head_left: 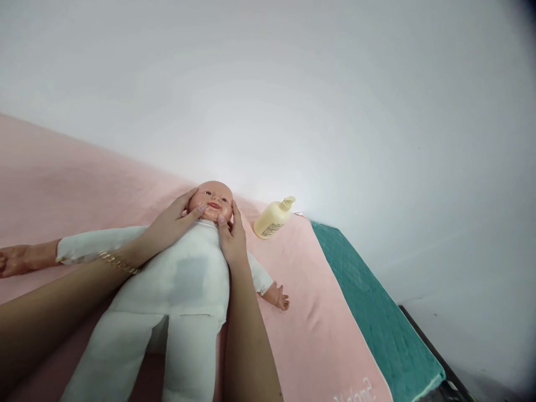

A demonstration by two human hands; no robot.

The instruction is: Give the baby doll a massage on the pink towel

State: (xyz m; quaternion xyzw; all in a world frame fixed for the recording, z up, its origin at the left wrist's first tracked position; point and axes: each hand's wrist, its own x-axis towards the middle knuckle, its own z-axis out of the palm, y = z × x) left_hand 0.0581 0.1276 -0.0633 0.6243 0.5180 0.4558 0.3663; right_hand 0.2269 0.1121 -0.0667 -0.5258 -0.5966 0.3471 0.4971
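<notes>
A baby doll [190, 285] with a white cloth body lies on its back on a pink towel [305, 279]. Its bald plastic head [213, 190] is cradled between my two hands. My left hand [176, 220] cups one side of the head, with the thumb on the cheek near the mouth. On the opposite side, my right hand [234, 237] curves its fingers along the cheek, its thumb by the chin. Both arms of the doll stretch outward, and its legs point toward me. Parts of its shoulders are hidden beneath my hands and forearms.
Right of the doll's head stands a pale yellow pump bottle [270, 219], close to the white wall [268, 100]. Beyond the towel's right edge shows a green quilted mat [368, 301]. A dark edge [435, 349] runs along the far right.
</notes>
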